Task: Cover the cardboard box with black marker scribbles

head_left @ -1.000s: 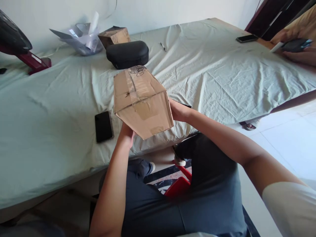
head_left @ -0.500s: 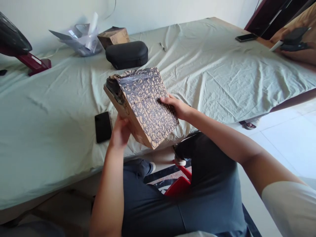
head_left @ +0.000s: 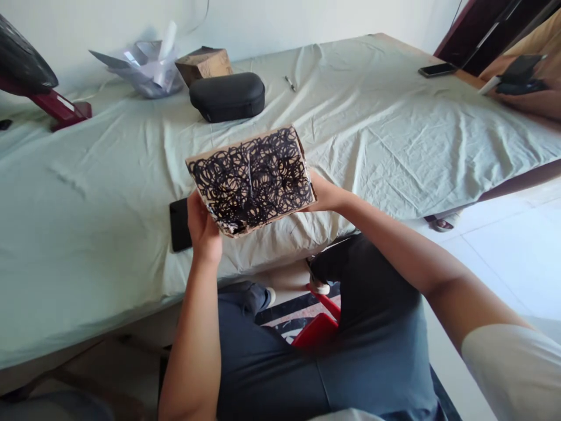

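I see the left hand [head_left: 204, 231] at eight o'clock and right hand [head_left: 323, 192] at three gripping the cardboard box [head_left: 256, 172], newly turned to show another side (densely scribbled, corner ragged).

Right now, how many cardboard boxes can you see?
2. The scribbled box is held between the left hand and right hand; the smaller box sits behind the black case. Others could be hidden.

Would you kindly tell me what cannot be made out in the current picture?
All in the head view:
Scribbled box: far side, hidden by its near face.
Right hand: most fingers, hidden behind the box.
Phone by the left hand: right side, covered by that hand.
Maroon device: left end, cut off by picture edge.
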Tool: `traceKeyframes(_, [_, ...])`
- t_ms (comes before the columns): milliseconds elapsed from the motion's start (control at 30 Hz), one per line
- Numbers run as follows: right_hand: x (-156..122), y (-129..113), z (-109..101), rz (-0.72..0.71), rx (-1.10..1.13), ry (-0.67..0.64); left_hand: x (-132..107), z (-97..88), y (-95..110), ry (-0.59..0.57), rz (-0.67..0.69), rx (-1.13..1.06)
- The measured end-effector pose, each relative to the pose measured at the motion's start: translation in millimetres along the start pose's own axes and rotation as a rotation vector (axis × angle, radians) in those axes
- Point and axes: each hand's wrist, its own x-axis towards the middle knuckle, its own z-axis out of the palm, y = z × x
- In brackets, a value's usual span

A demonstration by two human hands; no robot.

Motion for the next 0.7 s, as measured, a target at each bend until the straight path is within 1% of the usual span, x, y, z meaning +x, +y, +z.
traceKeyframes(33, [1.1, 4.1, 0.3, -0.031, -0.047, 0.007, -3.0, 0.5, 0.7, -0.056, 0.054, -0.004])
traceKeyframes(100, [2.6, 10.3, 1.1, -0.049, -0.090, 0.024, -9.0, -0.2, 0.8, -0.200, 0.045, -0.013])
traceKeyframes(133, [2.8, 12.3, 1.6, -0.054, -0.110, 0.033, -11.7, -1.6, -0.1, -0.249, 0.028, 0.011])
traceKeyframes(200, [2.4, 13.8, 2.6, -0.066, -0.141, 0.047, -15.7, -5.5, -3.7, -0.287, -0.013, 0.090])
traceKeyframes(300, [1.1, 12.3, 3.8, -0.054, -0.149, 0.046, -17.6, -9.6, -8.8, -0.279, -0.064, 0.133])
traceKeyframes(367, [1.0, 11.0, 4.0, -0.025, -0.132, 0.045, -16.9, -8.1, -7.9, -0.260, -0.077, 0.123])
traceKeyframes(567, [2.6, 10.2, 0.1, 0.019, -0.102, 0.050, -17.0, 9.0, 9.7, -0.129, -0.108, 0.199])
traceKeyframes(700, [1.8, 9.3, -2.3, 0.028, -0.121, 0.048, -17.9, 11.3, 12.5, -0.168, -0.114, 0.125])
